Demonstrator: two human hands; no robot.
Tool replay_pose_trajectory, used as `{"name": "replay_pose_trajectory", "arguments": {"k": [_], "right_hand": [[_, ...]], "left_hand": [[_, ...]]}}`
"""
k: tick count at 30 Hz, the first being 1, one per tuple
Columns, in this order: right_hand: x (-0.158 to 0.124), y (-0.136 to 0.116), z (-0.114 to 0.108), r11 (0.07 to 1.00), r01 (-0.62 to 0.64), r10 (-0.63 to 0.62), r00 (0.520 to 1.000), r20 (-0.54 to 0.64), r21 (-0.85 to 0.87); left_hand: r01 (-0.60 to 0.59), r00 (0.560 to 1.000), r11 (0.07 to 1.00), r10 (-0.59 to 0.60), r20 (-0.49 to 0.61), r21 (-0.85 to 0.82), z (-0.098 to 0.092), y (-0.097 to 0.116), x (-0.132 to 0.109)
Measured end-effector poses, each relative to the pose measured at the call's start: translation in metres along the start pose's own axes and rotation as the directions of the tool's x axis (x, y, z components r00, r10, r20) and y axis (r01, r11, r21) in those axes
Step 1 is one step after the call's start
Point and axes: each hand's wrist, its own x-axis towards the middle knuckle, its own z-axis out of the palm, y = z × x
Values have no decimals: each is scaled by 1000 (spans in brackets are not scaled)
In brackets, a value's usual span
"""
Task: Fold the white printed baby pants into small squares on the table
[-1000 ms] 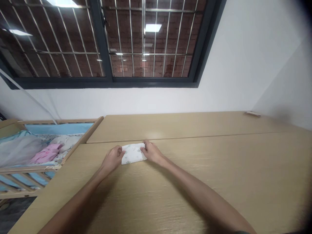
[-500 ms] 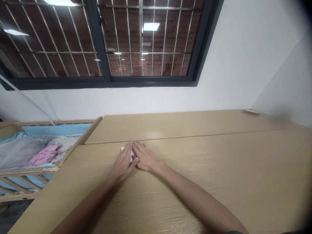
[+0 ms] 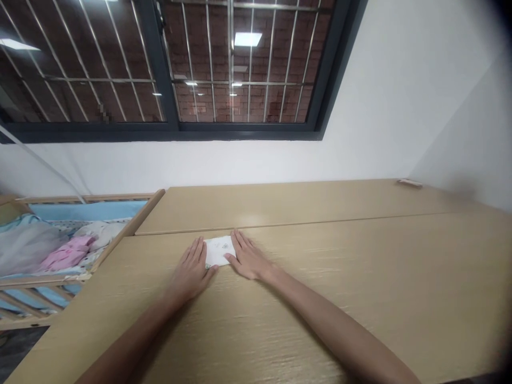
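A small white cloth or paper piece (image 3: 218,249) with faint printed marks lies flat on the light wooden surface (image 3: 304,298); its exact kind I cannot make out. My left hand (image 3: 194,271) rests at its left edge, fingers straight and pointing away from me. At the right edge lies my right hand (image 3: 248,258), palm down with fingers stretched out and the thumb touching the white piece. Both hands are flat rather than gripping. The white piece's middle shows between them.
A wooden crib (image 3: 44,281) with blue lining stands to the left, holding pink cloth (image 3: 69,254) and bedding. A seam crosses the surface beyond my hands. A small flat object (image 3: 409,183) lies at the far right. Behind are a white wall and a barred window (image 3: 244,131).
My hands have moved apart, the left one to the left and the right one to the right. More of the white piece shows between them now.
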Motion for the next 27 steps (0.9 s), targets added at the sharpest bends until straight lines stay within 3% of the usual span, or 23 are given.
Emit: {"name": "replay_pose_trajectory", "arguments": {"k": [3, 6, 11, 15, 19, 21, 24, 26, 27], "right_hand": [[-3, -6, -7, 986, 161, -164, 983, -78, -51], [-2, -6, -13, 963, 265, -267, 963, -36, -56], [8, 7, -8, 971, 239, -239, 971, 22, 21], [20, 9, -3, 979, 187, -181, 981, -70, 82], [33, 2, -13, 953, 104, -46, 978, -203, 286], [41, -1, -22, 875, 107, 17, 968, -251, 471], [52, -1, -31, 752, 78, 105, 966, -236, 655], [59, 2, -30, 754, -6, 170, 968, -186, 657], [61, 4, -27, 772, -48, 195, 967, -163, 634]], "left_hand": [[-21, 1000, 1000, 21, -10, -13, -10, 5, 2], [-5, 999, 1000, 5, 33, -13, -13, 8, 4], [73, 997, 987, -68, 42, -141, -5, 3, 6], [122, 992, 964, -127, -6, -235, -8, -3, 13], [183, 977, 941, -206, -53, -285, -31, -6, 22], [246, 958, 890, -284, -47, -384, -43, -4, 24], [345, 919, 658, -382, 99, -670, -51, 4, 21], [409, 897, 536, -384, 218, -738, -48, 13, 16], [444, 888, 558, -379, 261, -701, -45, 17, 14]]}}
